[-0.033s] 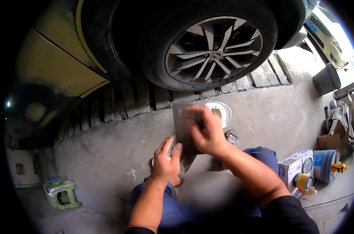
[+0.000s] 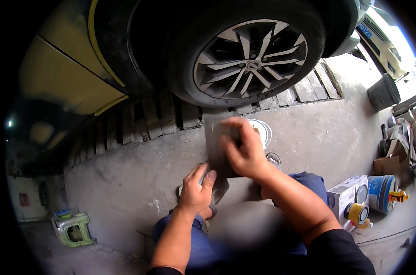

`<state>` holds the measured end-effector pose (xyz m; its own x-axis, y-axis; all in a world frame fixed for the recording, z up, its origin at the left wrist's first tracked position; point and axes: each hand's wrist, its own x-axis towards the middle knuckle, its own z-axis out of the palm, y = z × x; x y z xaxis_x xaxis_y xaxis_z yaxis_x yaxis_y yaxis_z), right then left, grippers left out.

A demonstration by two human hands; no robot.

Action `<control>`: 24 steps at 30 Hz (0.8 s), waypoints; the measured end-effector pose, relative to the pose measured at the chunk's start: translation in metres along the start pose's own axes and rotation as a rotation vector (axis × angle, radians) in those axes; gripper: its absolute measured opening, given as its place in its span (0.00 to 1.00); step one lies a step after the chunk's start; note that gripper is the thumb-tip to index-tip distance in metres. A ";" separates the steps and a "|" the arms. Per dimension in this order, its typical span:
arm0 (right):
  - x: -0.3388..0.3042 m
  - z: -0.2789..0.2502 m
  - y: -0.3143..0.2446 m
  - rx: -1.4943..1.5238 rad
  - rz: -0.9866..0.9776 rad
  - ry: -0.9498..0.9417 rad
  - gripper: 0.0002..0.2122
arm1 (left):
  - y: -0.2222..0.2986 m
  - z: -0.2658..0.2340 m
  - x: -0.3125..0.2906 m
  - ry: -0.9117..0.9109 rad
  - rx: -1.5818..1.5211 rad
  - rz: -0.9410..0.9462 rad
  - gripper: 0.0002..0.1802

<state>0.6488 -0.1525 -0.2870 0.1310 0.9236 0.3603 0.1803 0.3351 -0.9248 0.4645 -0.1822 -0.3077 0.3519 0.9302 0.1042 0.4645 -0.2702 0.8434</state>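
In front of my knees, my right hand is closed on a dark grey, flat rectangular sheet, with its fingers bent over the right side. The sheet's exact kind is unclear, and motion blurs it. My left hand is closed just below and to the left, thumb up, gripping a grey flat piece that partly shows under the sheet's lower edge. Whether the two pieces touch cannot be told. Behind my right hand, a round white lid or tub sits on the floor, partly covered.
A car wheel stands just ahead, beside a yellowish body panel. A green stool is at the left. On the right are a white box, a blue bucket, a yellow tin and a dark bin.
My right hand and the sheet have shifted slightly up and right. My left hand has dropped a little, and more of the grey flat piece shows below the sheet.
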 end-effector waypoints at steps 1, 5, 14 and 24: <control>0.005 -0.006 0.012 -0.072 -0.113 -0.003 0.14 | -0.007 0.000 -0.001 -0.014 -0.065 -0.050 0.20; 0.018 -0.021 0.028 -0.275 -0.364 0.013 0.21 | -0.003 -0.024 0.004 0.082 -0.714 -0.562 0.19; -0.018 0.019 0.001 -0.161 -0.186 -0.047 0.17 | -0.010 -0.030 0.009 0.219 -1.157 -0.604 0.20; -0.012 0.005 0.049 -0.215 0.077 -0.226 0.14 | -0.026 -0.056 0.013 0.242 -1.092 -0.552 0.17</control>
<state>0.6514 -0.1461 -0.3372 -0.0630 0.9709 0.2313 0.3837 0.2375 -0.8924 0.4118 -0.1488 -0.2990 0.1127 0.9066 -0.4068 -0.4553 0.4110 0.7898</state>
